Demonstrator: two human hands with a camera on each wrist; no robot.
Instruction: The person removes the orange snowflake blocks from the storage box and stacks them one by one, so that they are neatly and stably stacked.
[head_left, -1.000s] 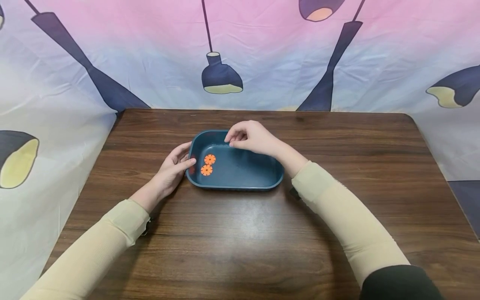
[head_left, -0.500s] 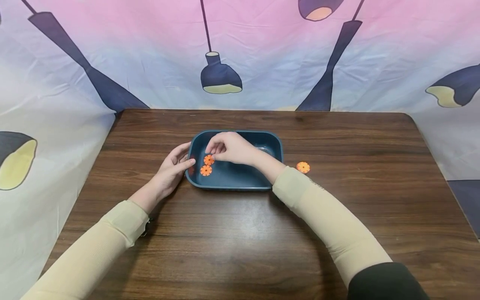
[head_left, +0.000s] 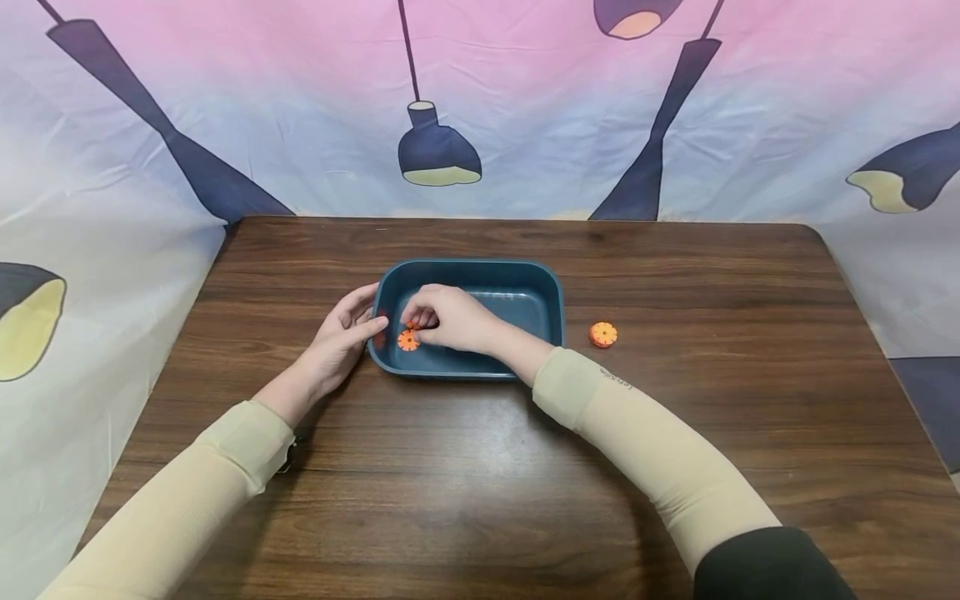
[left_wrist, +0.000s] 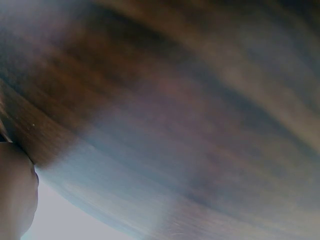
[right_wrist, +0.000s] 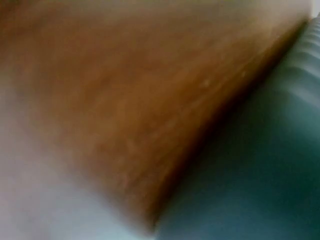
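A dark blue-green rectangular tray [head_left: 465, 367] with rounded corners stands on the table. My left hand [head_left: 337, 342] grips its left end, thumb over the rim and fingers along the outer wall. Inside, at the left end, lies a notched orange disc [head_left: 407, 340] with a small central hole. Just behind it, my right hand [head_left: 453, 321] reaches down, thumb and fingertips around a second notched orange disc [head_left: 412, 325], most of which they hide. Outside the tray, to the right, sits a small stack of such orange discs [head_left: 603, 335]. Both wrist views are blurred.
The brown wooden table [head_left: 480, 483] spreads around the tray. Behind it hangs a pastel cloth [head_left: 540, 117] printed with dark lamps. A ribbed tray wall [right_wrist: 250, 170] shows in the right wrist view.
My right hand has moved left and down from the tray's back middle to the rear orange disc, uncovering the stack on the table. The left hand keeps its hold on the tray.
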